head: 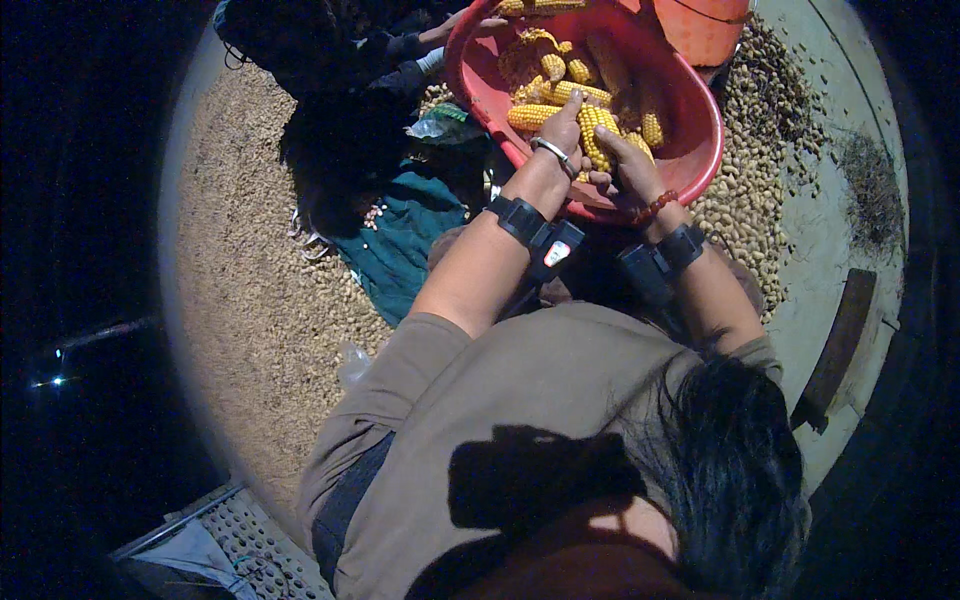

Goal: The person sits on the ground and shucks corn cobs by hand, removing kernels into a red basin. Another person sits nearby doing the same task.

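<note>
Both of my hands are on one yellow ear of corn (pixel 598 139) above a red plastic basin (pixel 697 176). My left hand (pixel 564 135), with a metal bangle at the wrist, grips it from the left, thumb pointing up. From the right, my right hand (pixel 634 166) closes on the same ear, its thumb against the kernels. A red bead bracelet (pixel 660 204) circles that wrist. Several more ears of corn (pixel 534 117) lie in the basin around my hands, and some cobs behind are in shadow.
Another person's hand (pixel 450 30) reaches to the basin's left rim. An orange bucket (pixel 697 34) stands behind it. Peanuts in shells (pixel 750 202) are heaped at right; a wide spread of peanuts (pixel 247 262) covers the left. Dark green cloth (pixel 409 240) and a wooden piece (pixel 840 345) lie nearby.
</note>
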